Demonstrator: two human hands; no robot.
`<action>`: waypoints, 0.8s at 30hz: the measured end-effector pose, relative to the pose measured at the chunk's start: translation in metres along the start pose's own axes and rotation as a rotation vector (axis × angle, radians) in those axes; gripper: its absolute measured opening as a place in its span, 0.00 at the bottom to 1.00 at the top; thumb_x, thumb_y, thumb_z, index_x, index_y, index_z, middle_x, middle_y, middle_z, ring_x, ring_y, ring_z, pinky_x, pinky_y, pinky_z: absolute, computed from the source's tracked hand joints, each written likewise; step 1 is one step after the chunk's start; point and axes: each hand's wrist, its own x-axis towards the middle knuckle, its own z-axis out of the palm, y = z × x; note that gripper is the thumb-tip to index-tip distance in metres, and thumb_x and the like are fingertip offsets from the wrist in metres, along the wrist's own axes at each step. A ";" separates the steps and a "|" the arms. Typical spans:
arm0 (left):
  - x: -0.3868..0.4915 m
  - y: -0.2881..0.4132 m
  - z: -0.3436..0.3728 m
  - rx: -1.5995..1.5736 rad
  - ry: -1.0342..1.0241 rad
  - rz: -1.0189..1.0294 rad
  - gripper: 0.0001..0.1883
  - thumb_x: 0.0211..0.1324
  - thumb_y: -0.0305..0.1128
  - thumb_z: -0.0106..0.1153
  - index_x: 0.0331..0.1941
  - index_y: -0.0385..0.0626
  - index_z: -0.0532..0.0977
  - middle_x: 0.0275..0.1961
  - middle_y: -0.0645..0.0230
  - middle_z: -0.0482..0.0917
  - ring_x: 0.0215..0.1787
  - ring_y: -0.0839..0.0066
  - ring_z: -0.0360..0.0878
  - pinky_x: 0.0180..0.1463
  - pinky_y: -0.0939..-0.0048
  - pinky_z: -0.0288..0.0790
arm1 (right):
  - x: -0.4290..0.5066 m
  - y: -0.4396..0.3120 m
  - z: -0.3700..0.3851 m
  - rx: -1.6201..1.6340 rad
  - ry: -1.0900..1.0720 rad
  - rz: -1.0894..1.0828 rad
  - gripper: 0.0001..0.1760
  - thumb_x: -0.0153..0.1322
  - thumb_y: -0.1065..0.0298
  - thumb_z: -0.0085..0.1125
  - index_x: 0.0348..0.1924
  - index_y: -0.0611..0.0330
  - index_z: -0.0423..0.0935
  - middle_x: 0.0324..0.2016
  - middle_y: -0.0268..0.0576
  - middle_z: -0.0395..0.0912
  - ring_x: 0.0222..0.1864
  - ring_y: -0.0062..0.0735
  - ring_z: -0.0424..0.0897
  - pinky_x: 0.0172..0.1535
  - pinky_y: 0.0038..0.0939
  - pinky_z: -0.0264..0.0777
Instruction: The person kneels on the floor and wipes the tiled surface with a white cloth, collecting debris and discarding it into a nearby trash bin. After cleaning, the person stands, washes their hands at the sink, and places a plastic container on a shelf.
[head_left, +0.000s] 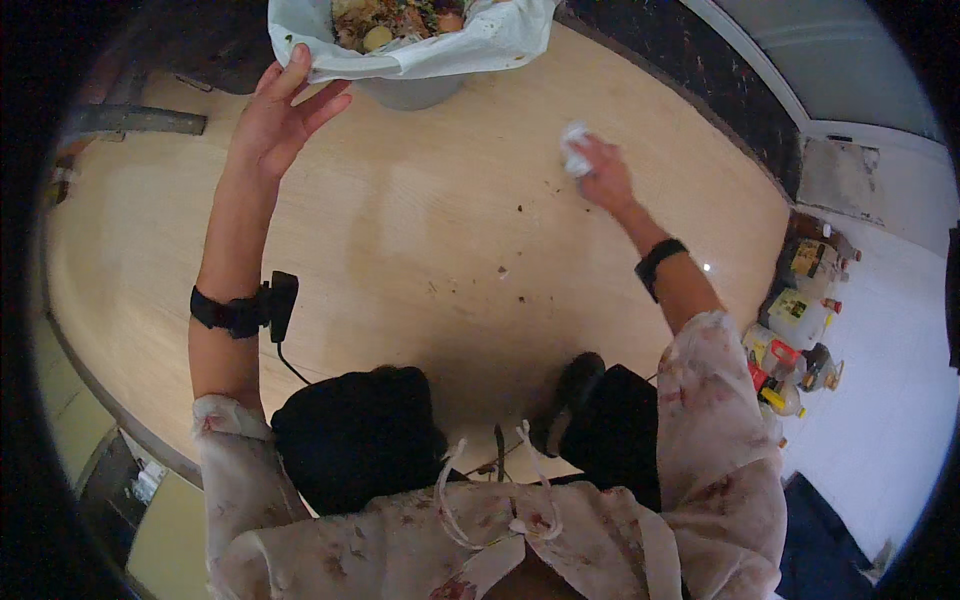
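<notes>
At the top of the view stands a grey bin (412, 91) lined with a white plastic bag (480, 52). Food scraps (397, 22) lie inside it. My left hand (289, 109) grips the near left edge of the bag, thumb on top and fingers spread below. Lower down on the right, my right hand (609, 174) holds a crumpled white tissue or cloth (574, 150) at the floor (420, 225). Small dark crumbs (503, 272) are scattered on the wood-look floor below this hand, towards my feet.
Several bottles and jugs (799, 319) line the white wall on the right. A black baseboard (697, 71) runs along the upper right. At the left is a dark furniture leg (142, 118); my dark shoe (577, 382) is near the bottom.
</notes>
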 end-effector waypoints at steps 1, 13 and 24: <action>0.000 -0.001 -0.001 0.006 -0.013 0.006 0.25 0.59 0.43 0.62 0.54 0.42 0.65 0.55 0.61 0.71 0.54 0.56 0.76 0.51 0.63 0.79 | -0.011 -0.022 0.002 0.103 -0.026 -0.036 0.28 0.62 0.69 0.55 0.56 0.39 0.74 0.58 0.41 0.71 0.57 0.50 0.69 0.57 0.42 0.67; 0.006 -0.028 -0.035 -0.012 -0.154 0.057 0.26 0.61 0.45 0.60 0.55 0.41 0.65 0.53 0.61 0.72 0.55 0.59 0.76 0.53 0.62 0.77 | -0.117 -0.062 -0.038 0.717 0.117 0.154 0.29 0.61 0.79 0.57 0.57 0.50 0.74 0.56 0.48 0.72 0.59 0.45 0.70 0.61 0.37 0.65; -0.032 -0.200 -0.025 1.099 -0.268 0.607 0.17 0.55 0.30 0.59 0.51 0.47 0.74 0.54 0.60 0.75 0.52 0.61 0.76 0.52 0.65 0.73 | -0.107 -0.154 0.014 0.244 -0.142 0.125 0.32 0.60 0.76 0.55 0.59 0.44 0.71 0.58 0.49 0.68 0.58 0.52 0.68 0.60 0.42 0.65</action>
